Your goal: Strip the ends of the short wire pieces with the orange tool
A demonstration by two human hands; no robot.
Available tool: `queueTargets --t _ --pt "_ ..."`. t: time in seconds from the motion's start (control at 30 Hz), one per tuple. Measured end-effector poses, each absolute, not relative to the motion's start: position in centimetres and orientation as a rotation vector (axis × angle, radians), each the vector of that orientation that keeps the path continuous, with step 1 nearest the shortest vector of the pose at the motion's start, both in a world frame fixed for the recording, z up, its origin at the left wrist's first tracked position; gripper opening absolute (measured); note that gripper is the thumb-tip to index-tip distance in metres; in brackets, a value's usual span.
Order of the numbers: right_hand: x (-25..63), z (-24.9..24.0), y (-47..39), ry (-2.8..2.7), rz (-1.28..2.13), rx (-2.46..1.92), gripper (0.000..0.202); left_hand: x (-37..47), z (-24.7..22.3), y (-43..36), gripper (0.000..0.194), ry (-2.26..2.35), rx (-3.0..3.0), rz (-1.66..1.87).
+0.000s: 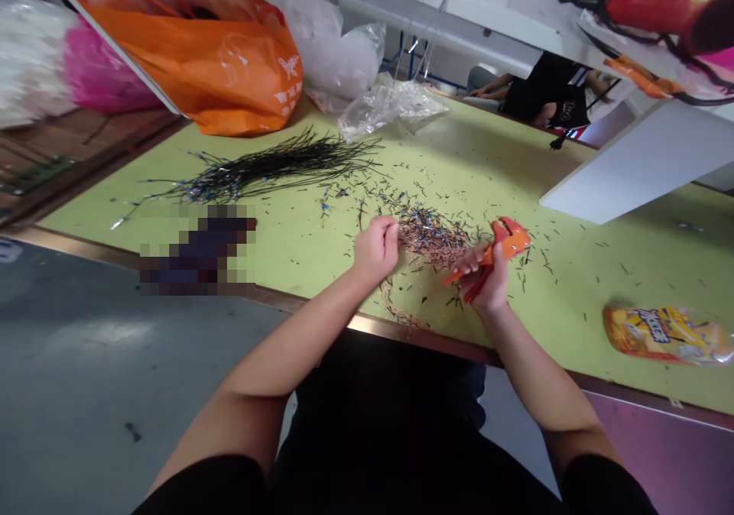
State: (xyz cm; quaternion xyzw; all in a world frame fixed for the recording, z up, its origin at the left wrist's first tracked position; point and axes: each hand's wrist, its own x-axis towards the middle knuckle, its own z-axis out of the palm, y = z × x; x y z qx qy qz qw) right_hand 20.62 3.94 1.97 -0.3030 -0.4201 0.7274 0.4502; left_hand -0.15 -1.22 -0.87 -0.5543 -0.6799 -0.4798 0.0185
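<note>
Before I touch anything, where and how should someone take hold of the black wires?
Probably around the middle of the wires, where they lie densest, from above and the near side. They lie flat and stretch sideways, so closing across their length should gather most strands. The right end splays loosely, the left end scatters blue tips, and the orange bag stands behind.

My left fingers (391, 241) are curled tight just beside a heap of dark clippings and coppery bits (433, 244), anything inside them hidden! Over here, my right fingers (473, 257) wrap the handles of an orange hand tool (514, 243)! Black wires (280, 163) sprawl left across the green table (573, 286), an orange bag (241, 64) behind them, a yellow package (659, 334) far right!
</note>
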Motion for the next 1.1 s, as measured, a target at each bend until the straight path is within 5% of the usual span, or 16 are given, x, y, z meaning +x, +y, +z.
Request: queueTargets --t 0.1,0.43,1.1 --pt "20.7 2.1 4.3 -1.016 1.801 -0.723 0.042 0.1 -0.6 -1.2 0.045 -2.1 -1.848 -1.405" --pt "19.3 -0.7 2.6 -1.286 1.937 -0.748 0.064 1.8 0.0 -1.8 0.035 -1.807 -2.191 -1.079" --pt "19.7 -3.5 3.2 -1.185 1.767 -0.943 0.064 2.4 0.9 -2.2 0.029 -1.573 -2.335 -1.08"
